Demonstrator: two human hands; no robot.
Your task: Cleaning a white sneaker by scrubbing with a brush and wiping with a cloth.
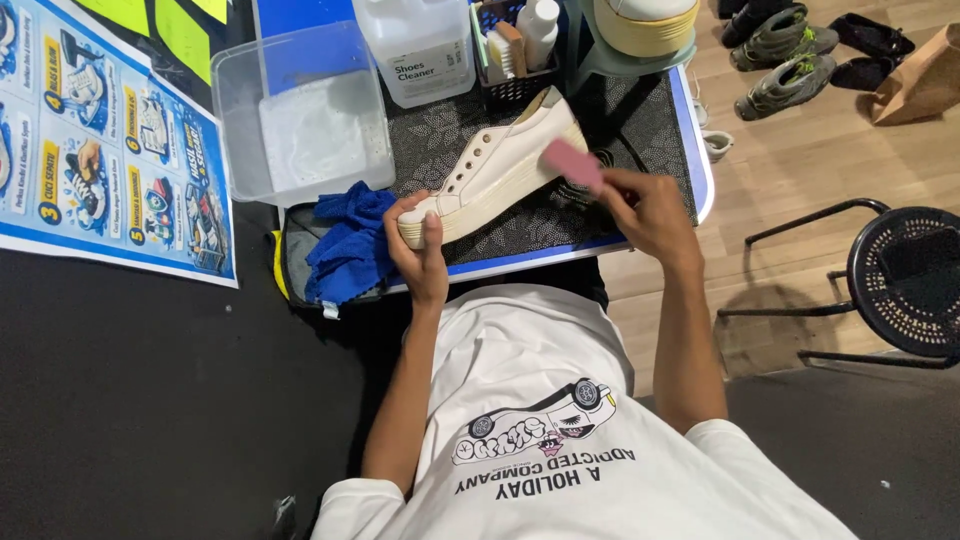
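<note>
Cream sneaker (500, 170), one, toe in left hand (420, 250) grip; one pink eraser block (573, 163) pinched in right hand (645, 210).

A white short-sleeved T-shirt (560, 400) with a cartoon car print.

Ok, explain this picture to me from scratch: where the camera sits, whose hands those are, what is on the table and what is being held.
There is one picture, taken by a camera worn on a person's head and looking down over their white T-shirt at their own bare hands; no machine is involved. The left hand grips the toe of a cream sneaker lying on a dark patterned mat on a blue-edged table. The right hand holds a pink block against the shoe's side. Around them lie a blue cloth, a clear plastic tub, a white cleaner jug and a basket with a brush. Other shoes sit on the wooden floor.
</note>
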